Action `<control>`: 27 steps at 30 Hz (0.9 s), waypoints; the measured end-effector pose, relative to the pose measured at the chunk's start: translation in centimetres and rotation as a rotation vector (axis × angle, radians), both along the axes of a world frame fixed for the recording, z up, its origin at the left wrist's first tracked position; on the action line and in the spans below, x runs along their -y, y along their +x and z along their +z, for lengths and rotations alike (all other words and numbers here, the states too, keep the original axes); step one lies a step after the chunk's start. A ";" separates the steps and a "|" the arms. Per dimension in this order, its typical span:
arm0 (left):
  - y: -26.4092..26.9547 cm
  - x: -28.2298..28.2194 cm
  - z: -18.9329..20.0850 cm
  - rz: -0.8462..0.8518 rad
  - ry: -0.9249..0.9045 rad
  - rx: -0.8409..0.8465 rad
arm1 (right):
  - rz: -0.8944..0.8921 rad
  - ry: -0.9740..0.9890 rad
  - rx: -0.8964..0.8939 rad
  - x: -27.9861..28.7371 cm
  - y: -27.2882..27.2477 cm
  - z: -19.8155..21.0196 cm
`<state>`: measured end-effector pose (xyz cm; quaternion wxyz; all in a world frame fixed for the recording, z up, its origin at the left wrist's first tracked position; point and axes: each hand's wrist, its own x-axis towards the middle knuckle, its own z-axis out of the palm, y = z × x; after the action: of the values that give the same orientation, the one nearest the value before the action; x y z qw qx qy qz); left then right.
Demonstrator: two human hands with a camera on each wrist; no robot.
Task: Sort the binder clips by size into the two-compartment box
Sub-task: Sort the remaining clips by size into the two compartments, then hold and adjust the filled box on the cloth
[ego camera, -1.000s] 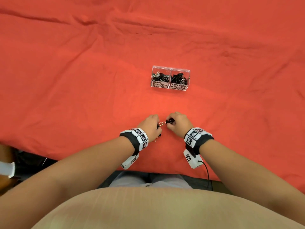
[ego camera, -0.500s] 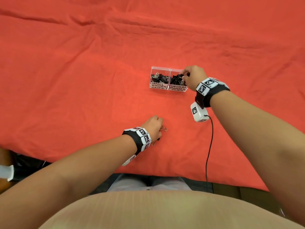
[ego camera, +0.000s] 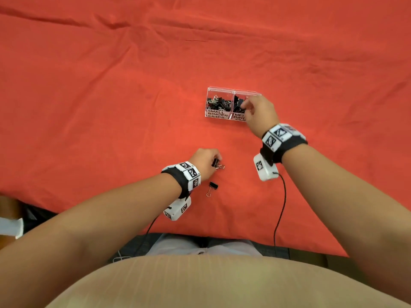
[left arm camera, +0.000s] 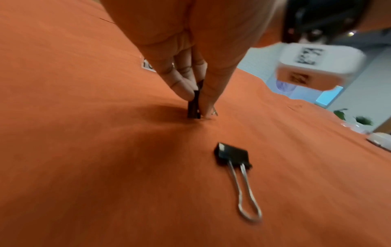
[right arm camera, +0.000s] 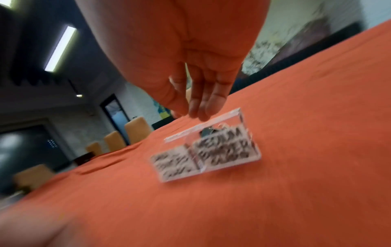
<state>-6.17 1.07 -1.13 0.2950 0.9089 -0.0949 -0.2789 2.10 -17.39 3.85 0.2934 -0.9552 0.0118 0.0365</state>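
Between the thumb and fingertips of the left hand (ego camera: 205,161) sits a black binder clip (left arm camera: 194,107), pinched by its folded steel body and stood on edge against the red cloth (ego camera: 111,107) that covers the worktop. Just behind that hand, toward the wrist, a second clip (ego camera: 213,188) lies flat and untouched, its wire handles pointing back at the person. Well ahead of the left hand, the right hand (ego camera: 258,111) hovers over the box (ego camera: 219,90), above the compartment whose label begins "MED"; its fingers hang loose and straight, and nothing shows between them. Both compartments already carry black clips.

These clips look light, rigid and springy. The painted body probably offers the surest hold, since a pinch across its flat sides is stable. The thin wire handles likely swing and could slip or flick sideways. Lifting from soft cloth, the fingertips may need to dig under an edge. Dropping one into the clear box should do no harm.
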 end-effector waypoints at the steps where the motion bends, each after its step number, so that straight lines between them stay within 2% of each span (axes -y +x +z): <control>1: 0.6 -0.1 0.1 0.036 -0.012 0.001 | 0.042 0.018 -0.040 -0.4 -1.5 -0.1; 7: 5.0 0.3 1.9 0.256 -0.128 0.062 | 0.556 -0.039 -0.368 -4.1 -11.5 -3.4; 10: 7.4 1.5 2.8 0.257 -0.167 0.094 | 0.742 -0.128 -0.386 -5.3 -13.3 -4.8; 12: 8.8 2.6 3.4 0.241 -0.181 0.132 | 0.761 -0.161 -0.372 -5.4 -13.3 -5.2; 15: 10.8 4.3 4.1 0.245 -0.189 0.180 | 0.681 -0.133 -0.412 -5.1 -13.1 -5.3; 19: 13.4 6.0 4.8 0.265 -0.173 0.239 | 0.503 0.039 -0.427 -3.5 -12.3 -5.2; 21: 14.5 6.8 4.9 0.270 -0.165 0.246 | 0.316 0.099 -0.398 -2.0 -10.9 -4.5; 24: 15.2 7.8 4.9 0.255 -0.152 0.236 | -0.014 0.146 -0.246 1.1 -7.6 -2.4; 27: 15.0 8.3 4.3 0.188 -0.110 0.217 | -0.216 0.135 -0.119 3.9 -3.6 -0.2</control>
<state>8.82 -7.27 3.15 0.3571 0.9211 -0.0559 -0.1448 -1.47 -21.34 3.69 0.3580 -0.9227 0.1293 0.0619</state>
